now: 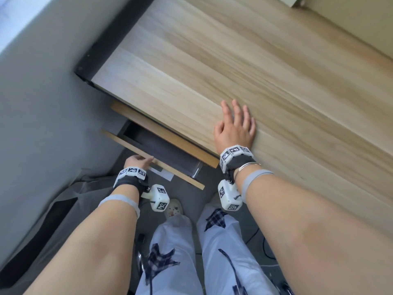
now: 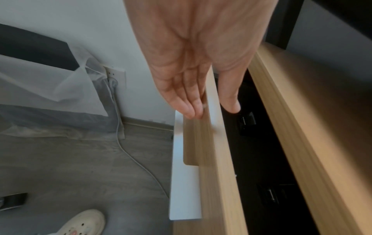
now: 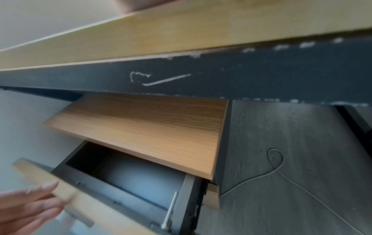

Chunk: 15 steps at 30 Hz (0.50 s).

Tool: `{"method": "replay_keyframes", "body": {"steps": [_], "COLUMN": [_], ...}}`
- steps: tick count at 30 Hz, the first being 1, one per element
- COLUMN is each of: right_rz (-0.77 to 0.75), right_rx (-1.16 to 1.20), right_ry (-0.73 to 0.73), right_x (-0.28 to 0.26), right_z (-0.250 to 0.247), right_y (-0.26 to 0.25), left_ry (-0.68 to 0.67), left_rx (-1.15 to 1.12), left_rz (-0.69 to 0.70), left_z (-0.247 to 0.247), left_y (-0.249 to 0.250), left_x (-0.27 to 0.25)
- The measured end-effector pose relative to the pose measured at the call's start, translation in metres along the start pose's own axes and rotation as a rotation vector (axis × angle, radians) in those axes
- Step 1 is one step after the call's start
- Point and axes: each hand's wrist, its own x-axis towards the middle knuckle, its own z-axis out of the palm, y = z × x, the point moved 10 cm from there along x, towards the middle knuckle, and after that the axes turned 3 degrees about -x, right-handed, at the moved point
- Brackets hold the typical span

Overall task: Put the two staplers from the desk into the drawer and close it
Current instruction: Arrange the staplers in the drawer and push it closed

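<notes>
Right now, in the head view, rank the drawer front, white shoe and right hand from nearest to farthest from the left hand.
1. Drawer front: touched by the left hand.
2. White shoe: on the floor, below the hand.
3. Right hand: flat on the desk.

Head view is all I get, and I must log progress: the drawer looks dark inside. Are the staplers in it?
Observer: The left wrist view shows two dark shapes with metal parts, likely the staplers, inside the drawer: one near the thumb, the other further along.
Operator: Is the left hand gripping the drawer front or just pushing it?
Observer: Pushing, it seems. The left hand has straight fingers flat on the outer face, with the thumb over the top edge.
</notes>
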Motion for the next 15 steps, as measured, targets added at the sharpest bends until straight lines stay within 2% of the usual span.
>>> {"method": "replay_keyframes", "body": {"steps": [9, 12, 15], "right_rz": [0.001, 0.001, 0.001], "right_rx": [0.005, 0.007, 0.004], "right_ry": [-0.006, -0.014, -0.018], "right_x": [0.001, 0.001, 0.001], "right_z": [0.000, 0.000, 0.000], "right_y": [0.000, 0.000, 0.000], "left_ry": [-0.114, -0.135, -0.133], "left_rx": [-0.488, -0.508, -0.425], "left_rz": [-0.004, 0.010, 0.028], "left_z": [0.036, 0.044, 0.047], "left_y": [0.043, 0.055, 0.062], "left_x": [0.001, 0.000, 0.003]}}
